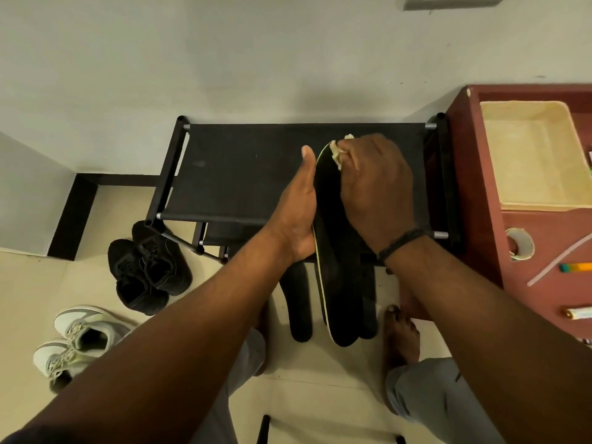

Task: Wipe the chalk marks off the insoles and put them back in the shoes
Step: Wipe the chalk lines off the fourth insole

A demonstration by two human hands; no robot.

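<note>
Two hands on one insole [330,251] | left hand [299,206] braces its edge | right hand [374,184] pinches cloth [336,152], wiping toe at 12 o'clock

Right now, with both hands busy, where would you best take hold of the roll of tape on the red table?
Take the roll of tape across its rim from above. It lies flat on the red table with its open hole facing up, so one finger can drop into the hole and the thumb press outside.
</note>
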